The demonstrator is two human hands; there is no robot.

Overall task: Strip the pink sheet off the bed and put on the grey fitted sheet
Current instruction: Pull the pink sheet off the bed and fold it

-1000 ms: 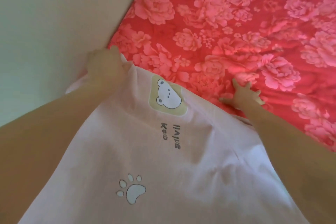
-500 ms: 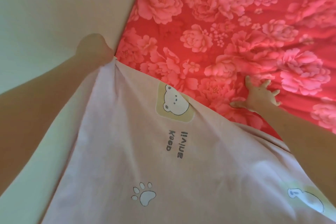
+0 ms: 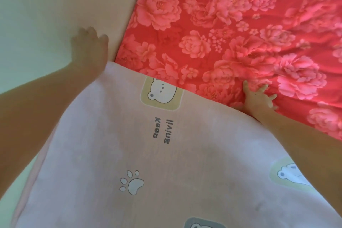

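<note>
- The left hand (image 3: 88,48) is raised against the wall (image 3: 46,5), seen from the back. Its fingers are loosely extended and close together, with nothing visibly gripped.
- The right hand (image 3: 258,98) lies flat on the red flowered cover (image 3: 222,24) of the bed, with the fingers fanned wide and pressing down. It holds nothing.
- The two hands are well apart, with the left one up by the wall and the right one out on the bed.
- A pale sheet (image 3: 129,144), pinkish-grey in this light, spreads from between the two hands back toward the person and fills the space between both forearms.
- The sheet's far edge runs from just under the left wrist across to the heel of the right hand. One corner sits at the left wrist, right where the wall meets the bed.
- I cannot tell whether that corner is tucked down beside the bed or only lying there.
- Beyond both hands the red flowered cover is bare, and it is wrinkled around the right fingertips.
- A bear face on a tan square (image 3: 161,92) is printed on the sheet about midway between the hands, close to the far edge.
- Nearer the person are some dark lettering (image 3: 162,129) and a paw print (image 3: 132,182).
- A second bear (image 3: 292,173) shows beside the right forearm.
</note>
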